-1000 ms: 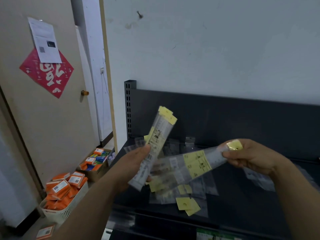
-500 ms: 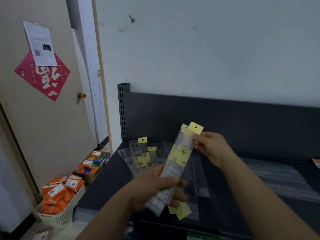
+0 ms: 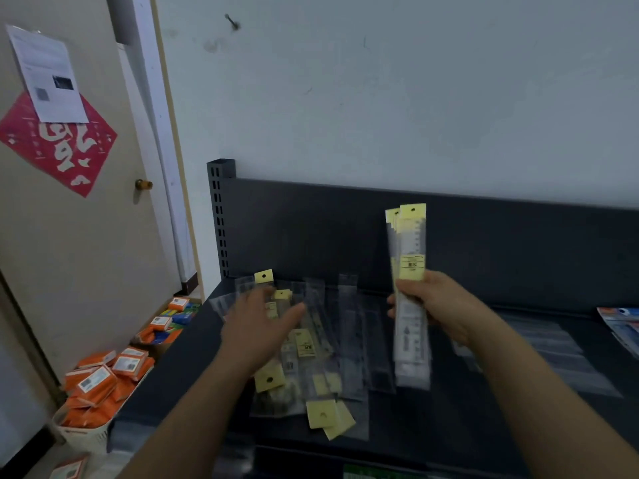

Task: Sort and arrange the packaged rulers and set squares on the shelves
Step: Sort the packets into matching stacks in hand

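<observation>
Upright bundle of clear-sleeved, yellow-tagged rulers [image 3: 410,264] now gripped in right hand [image 3: 441,305]; freed left hand [image 3: 261,324], open, over loose clear ruler packets [image 3: 311,347] at 9 o'clock on dark metal shelf [image 3: 449,426]: next pick likely.

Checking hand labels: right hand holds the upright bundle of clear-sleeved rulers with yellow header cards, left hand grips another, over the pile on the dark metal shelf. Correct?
Not quite. The head view shows the left hand gripping nothing: fingers spread, open, over the pile of packets on the dark metal shelf. The right hand does hold the upright bundle of clear-sleeved rulers.
</observation>
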Tool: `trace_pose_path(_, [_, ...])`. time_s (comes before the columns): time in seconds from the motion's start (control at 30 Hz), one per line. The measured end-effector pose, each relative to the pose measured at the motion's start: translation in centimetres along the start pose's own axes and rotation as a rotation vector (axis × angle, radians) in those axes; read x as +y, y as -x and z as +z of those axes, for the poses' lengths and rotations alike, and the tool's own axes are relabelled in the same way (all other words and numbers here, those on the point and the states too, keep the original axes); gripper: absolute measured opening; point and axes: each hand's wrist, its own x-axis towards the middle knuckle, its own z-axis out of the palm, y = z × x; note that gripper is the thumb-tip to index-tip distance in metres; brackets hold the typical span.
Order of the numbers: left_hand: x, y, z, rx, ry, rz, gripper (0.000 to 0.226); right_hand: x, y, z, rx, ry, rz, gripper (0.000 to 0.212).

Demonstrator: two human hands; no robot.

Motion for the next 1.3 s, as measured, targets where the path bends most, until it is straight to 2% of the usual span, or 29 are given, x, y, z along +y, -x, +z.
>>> trace_pose_path(0.07, [-1.2, -1.3, 0.4, -0.062, -0.236, -0.129, 0.095, 1.1, -0.8, -0.8, 0.040, 0.117, 0.085, 0.022])
trace_pose_path(0.17, [-1.6, -2.0, 2.3, -0.187, -0.377, -0.199, 0.111, 3.2, -1.0, 0.2, 0.012, 0.040, 0.221, 0.023])
trace_pose_path(0.27, [-1.3, -2.1, 3.9, -0.221, -0.454, -0.130, 0.109, 3.9, -0.2, 1.9, -0.054, -0.140, 0.291, 0.014])
trace_pose_path(0.37, [-0.8, -1.6, 5.3, -0.273, -0.509, -0.019, 0.107, 4.0, 0.2, 2.5, -0.082, -0.214, 0.301, 0.014])
trace_pose_path(0.5, [0.0, -0.9, 6.3, -0.355, -0.461, 0.129, 0.097, 4.1, 0.2, 1.4, -0.064, -0.214, 0.297, 0.015])
trace_pose_path(0.87, [4.4, 1.1, 12.0, -0.480, -0.341, 0.237, 0.107, 4.7, 1.5, -4.3, 0.011, -0.115, 0.309, 0.017])
trace_pose_path(1.03, [5.7, 1.2, 13.8, -0.538, -0.274, 0.288, 0.096, 4.8, 2.0, -5.9, 0.040, -0.076, 0.332, 0.017])
trace_pose_path(1.07, [5.9, 1.3, 13.7, -0.540, -0.245, 0.298, 0.086, 4.9, 2.0, -6.0, 0.043, -0.071, 0.334, 0.017])
trace_pose_path(1.17, [6.3, 1.5, 12.6, -0.532, -0.098, 0.301, 0.038, 4.9, 1.9, -6.2, 0.030, -0.038, 0.338, 0.017])
trace_pose_path(1.2, [6.3, 1.5, 12.1, -0.531, -0.051, 0.289, 0.031, 4.8, 1.9, -6.2, 0.032, -0.012, 0.327, 0.017])
trace_pose_path(1.23, [6.2, 1.5, 11.5, -0.526, -0.013, 0.282, 0.031, 4.5, 1.9, -6.2, 0.034, 0.022, 0.303, 0.018])
trace_pose_path(1.3, [5.6, 1.0, 9.9, -0.489, 0.025, 0.271, 0.047, 3.8, 1.8, -6.0, 0.036, 0.140, 0.220, 0.018])
